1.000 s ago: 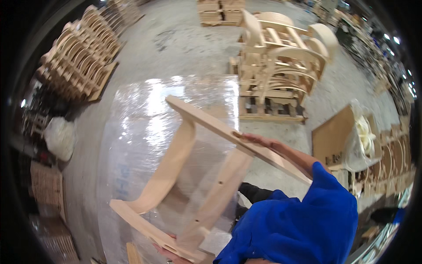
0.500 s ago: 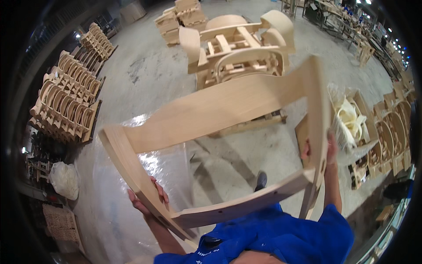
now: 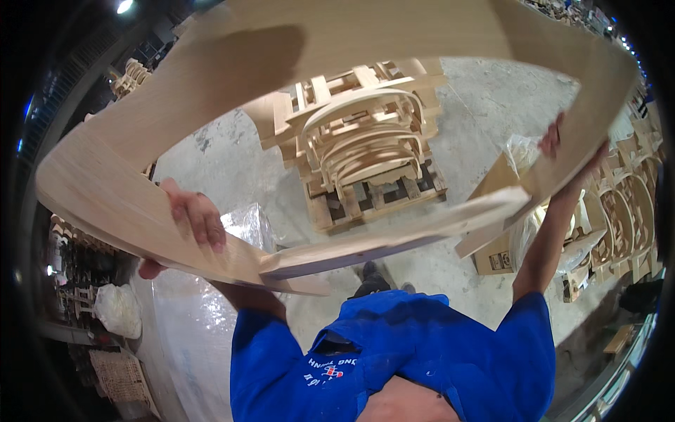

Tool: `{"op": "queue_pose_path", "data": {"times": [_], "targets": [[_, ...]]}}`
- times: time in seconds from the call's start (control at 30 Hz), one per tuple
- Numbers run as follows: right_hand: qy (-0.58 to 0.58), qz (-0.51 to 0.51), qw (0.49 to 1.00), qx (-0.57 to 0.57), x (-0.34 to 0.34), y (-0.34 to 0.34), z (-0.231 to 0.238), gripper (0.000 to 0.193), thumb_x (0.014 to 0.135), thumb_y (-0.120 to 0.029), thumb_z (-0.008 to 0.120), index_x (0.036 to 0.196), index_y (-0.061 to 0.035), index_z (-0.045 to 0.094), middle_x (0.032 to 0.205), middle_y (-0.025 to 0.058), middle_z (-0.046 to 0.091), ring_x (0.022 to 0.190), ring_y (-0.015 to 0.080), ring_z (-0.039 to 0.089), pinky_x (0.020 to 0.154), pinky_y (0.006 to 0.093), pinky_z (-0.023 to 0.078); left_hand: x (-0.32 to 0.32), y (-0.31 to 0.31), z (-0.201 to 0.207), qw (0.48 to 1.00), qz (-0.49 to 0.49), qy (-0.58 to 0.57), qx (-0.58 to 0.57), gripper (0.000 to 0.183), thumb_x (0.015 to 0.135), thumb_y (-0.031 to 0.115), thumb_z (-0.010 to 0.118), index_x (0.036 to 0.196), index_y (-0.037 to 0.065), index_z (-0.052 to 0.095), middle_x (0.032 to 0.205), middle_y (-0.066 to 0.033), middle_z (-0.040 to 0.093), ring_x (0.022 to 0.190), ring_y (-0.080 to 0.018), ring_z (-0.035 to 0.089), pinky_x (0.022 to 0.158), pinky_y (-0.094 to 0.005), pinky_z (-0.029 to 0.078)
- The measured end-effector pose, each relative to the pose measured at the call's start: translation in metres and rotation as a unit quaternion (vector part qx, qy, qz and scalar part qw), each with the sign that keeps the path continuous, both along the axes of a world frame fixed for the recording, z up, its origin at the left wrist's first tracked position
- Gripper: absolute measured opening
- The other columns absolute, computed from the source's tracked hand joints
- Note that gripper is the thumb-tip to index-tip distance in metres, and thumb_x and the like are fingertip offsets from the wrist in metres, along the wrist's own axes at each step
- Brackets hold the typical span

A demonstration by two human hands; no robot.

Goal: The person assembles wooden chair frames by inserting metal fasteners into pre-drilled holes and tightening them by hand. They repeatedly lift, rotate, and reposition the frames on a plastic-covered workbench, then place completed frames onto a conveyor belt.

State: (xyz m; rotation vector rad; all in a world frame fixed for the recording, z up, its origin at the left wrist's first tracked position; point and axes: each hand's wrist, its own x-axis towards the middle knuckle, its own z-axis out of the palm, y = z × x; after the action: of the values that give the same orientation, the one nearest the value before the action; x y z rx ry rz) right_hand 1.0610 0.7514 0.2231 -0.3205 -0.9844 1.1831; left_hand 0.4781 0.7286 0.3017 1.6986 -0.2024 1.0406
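Note:
I hold up a large pale wooden chair frame (image 3: 105, 186) in front of me, tilted, with its wide curved rail at the top of the view. A narrower rail (image 3: 394, 235) with dark holes joins the two side pieces nearer my chest. My left hand (image 3: 195, 214) is closed round the left side piece, fingers over the top and thumb below. On the other side piece, my right hand (image 3: 552, 137) grips with its fingers on the inner edge; the wood hides its palm.
Similar wooden frames (image 3: 365, 133) are stacked ahead on a pallet (image 3: 337, 219). To the right stand a cardboard box (image 3: 496, 257) with plastic lining and a row of curved frames (image 3: 622, 232). Clear plastic sheeting (image 3: 190, 316) and a white bag (image 3: 117, 311) lie at the left.
Both hands have lifted the chair frame higher and tilted it, so its wide rail now fills the top of the view. The pallet stack appears lower in the picture.

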Motion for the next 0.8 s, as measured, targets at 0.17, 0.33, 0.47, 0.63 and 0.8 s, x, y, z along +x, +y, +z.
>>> {"op": "queue_pose_path", "data": {"times": [0.17,0.33,0.47,0.63,0.8], "targets": [[-0.195,-0.407,0.892,-0.004,0.026,0.105,0.126,0.059,0.085,-0.051,0.051,0.110,0.0026,0.055,0.098,0.0154,0.063,0.074,0.0241,0.061,0.063,0.0337,0.048,0.038,0.027,0.038,0.997,0.038,-0.057,0.024,0.076,0.067,0.058,0.069,0.100,-0.001,0.035,0.073,-0.0152,0.050,0.049,-0.0265,0.056,0.044,-0.0311,0.049],[-0.454,-0.623,0.584,0.255,-0.069,0.066,0.097,0.036,0.087,-0.024,0.060,0.110,0.0030,0.056,0.104,0.0168,0.062,0.095,0.0239,0.059,0.087,0.0353,0.046,0.079,0.010,0.073,0.968,0.225,-0.099,0.046,0.072,0.073,0.057,0.059,0.102,-0.004,0.037,0.072,-0.0128,0.047,0.046,-0.0230,0.053,0.039,-0.0280,0.045],[-0.547,-0.195,0.800,0.150,-0.192,-0.065,-0.081,0.097,0.056,-0.045,0.085,0.132,-0.0022,0.042,0.134,0.0179,0.044,0.129,0.0329,0.039,0.106,0.0409,0.030,0.108,-0.036,0.084,0.845,0.484,-0.189,0.130,0.049,0.083,0.049,0.050,0.106,0.005,0.048,0.080,-0.0138,0.051,0.047,-0.0195,0.054,0.039,-0.0234,0.044],[-0.390,-0.362,0.836,0.137,-0.268,-0.074,-0.211,0.087,0.056,-0.031,0.087,0.123,-0.0024,0.040,0.102,0.0183,0.057,0.093,0.0363,0.057,0.082,0.0425,0.045,0.154,-0.060,0.085,0.662,0.666,-0.266,0.216,0.039,0.086,0.044,0.052,0.112,0.014,0.053,0.091,-0.0168,0.057,0.063,-0.0180,0.062,0.050,-0.0244,0.053],[-0.274,-0.438,0.845,0.138,-0.241,-0.054,-0.177,0.049,0.060,-0.014,0.081,0.099,-0.0026,0.053,0.079,0.0127,0.061,0.070,0.0264,0.064,0.063,0.0348,0.050,0.200,-0.084,0.129,0.714,0.590,-0.344,0.154,0.053,0.083,0.042,0.059,0.115,0.000,0.051,0.093,-0.0157,0.057,0.087,-0.0228,0.064,0.061,-0.0289,0.055]]}}
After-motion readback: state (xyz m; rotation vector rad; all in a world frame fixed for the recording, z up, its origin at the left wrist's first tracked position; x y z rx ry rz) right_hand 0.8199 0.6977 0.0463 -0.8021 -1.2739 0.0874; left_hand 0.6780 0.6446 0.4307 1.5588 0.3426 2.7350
